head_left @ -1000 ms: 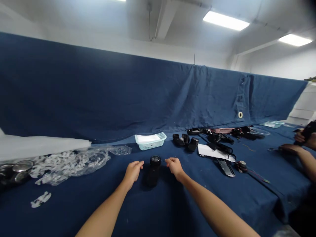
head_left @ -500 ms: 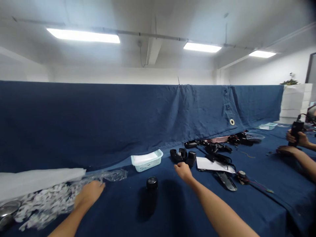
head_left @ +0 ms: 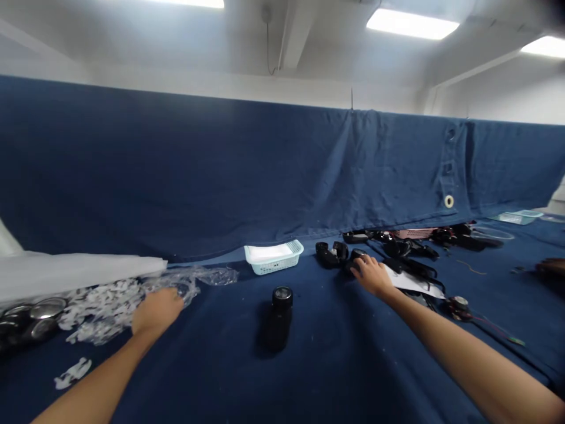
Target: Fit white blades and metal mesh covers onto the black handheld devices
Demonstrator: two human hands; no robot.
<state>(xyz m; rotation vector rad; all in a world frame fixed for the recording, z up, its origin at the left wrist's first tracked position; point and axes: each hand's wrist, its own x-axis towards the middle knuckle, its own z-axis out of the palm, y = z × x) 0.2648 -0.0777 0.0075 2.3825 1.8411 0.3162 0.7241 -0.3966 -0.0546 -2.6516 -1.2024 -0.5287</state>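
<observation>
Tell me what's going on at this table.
A person is working bare-handed. Their right hand is at a black part on the right; how firmly it holds is unclear. The left hand is by the clear plastic and white pieces. A black cylinder stands between the hands, touched by neither, with a light-blue basket beyond it.

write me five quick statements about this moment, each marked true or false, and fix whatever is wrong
1. The left hand is at the clear plastic by the white pieces. True.
2. Both hands are at the same thing. False: the right hand is at a black part, well apart from the left.
3. The light blue basket in mid-view is full of black parts. False: something flat and white lies in it.
4. Neither hand touches the black object with the round top. True.
5. All lights overhead are off. False: the ceiling lights are lit.
</observation>
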